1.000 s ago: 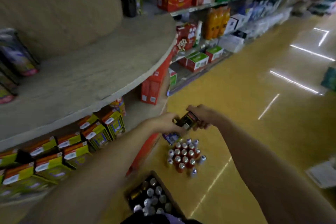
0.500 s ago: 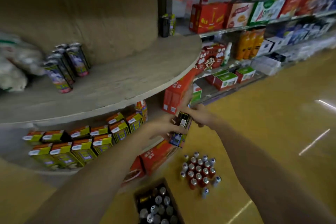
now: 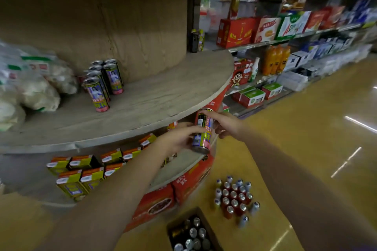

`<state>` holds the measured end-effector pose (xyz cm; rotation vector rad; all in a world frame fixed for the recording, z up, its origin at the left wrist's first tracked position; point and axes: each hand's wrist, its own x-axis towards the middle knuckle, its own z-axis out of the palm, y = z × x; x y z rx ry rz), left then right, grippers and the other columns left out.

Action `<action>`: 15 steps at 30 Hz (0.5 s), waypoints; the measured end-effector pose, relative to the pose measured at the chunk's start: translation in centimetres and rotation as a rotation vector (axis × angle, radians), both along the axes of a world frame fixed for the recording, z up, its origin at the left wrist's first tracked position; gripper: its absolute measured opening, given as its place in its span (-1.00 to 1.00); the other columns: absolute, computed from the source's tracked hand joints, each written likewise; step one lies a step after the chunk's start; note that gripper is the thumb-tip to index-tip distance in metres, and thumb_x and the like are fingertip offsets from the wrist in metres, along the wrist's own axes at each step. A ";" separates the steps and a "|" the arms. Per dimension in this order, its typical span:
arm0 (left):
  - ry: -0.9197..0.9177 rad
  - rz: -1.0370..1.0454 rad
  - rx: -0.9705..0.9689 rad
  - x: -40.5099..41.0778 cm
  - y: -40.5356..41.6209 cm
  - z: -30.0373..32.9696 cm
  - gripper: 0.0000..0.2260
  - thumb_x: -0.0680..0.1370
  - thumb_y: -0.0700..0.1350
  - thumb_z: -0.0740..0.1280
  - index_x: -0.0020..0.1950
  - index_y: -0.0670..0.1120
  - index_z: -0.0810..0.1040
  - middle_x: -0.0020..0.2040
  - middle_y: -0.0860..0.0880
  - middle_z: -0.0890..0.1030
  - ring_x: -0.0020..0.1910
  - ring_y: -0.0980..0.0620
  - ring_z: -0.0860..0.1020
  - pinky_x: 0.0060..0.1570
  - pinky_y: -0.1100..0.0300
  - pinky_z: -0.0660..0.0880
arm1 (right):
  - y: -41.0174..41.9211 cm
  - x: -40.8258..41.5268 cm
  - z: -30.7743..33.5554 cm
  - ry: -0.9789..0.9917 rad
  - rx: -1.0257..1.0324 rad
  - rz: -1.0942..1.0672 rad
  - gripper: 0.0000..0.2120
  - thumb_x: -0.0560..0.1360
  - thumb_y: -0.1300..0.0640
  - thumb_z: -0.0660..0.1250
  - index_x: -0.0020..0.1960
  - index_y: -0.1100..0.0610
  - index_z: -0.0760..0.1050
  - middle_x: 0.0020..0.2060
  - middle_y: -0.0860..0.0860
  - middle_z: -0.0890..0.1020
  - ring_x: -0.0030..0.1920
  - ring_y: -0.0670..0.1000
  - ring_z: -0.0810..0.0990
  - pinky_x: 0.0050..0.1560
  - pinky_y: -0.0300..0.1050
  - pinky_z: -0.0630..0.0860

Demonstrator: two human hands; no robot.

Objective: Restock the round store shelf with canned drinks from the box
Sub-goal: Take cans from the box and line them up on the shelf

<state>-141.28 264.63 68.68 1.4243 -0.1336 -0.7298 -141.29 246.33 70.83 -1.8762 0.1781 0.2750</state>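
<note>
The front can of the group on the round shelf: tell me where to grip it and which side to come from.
Grip the front can around the middle of its tall round body, coming from the shelf's open front edge. It stands upright, nearest the edge, with the other cans packed close behind it and white bags to its left, so its front and right side look freest.

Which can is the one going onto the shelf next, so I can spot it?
Find the round wooden shelf with a cluster of tall cans standing near its back. Just below its front edge, both hands meet: the left hand and right hand hold one tall can. Unlike the shelved ones, it is tilted, in mid-air.
</note>
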 end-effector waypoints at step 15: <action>-0.226 -0.169 0.075 2.2 15.9 0.6 -0.71 0.45 -0.27 0.45 0.15 -0.09 0.59 -0.01 -0.03 0.67 -0.02 0.02 0.61 0.06 0.03 0.52 | 19.7 2.7 4.7 -0.297 -0.651 -0.107 -0.65 0.35 -0.20 0.43 -0.26 0.11 0.55 -0.30 0.05 0.63 -0.23 0.05 0.57 -0.21 -0.11 0.49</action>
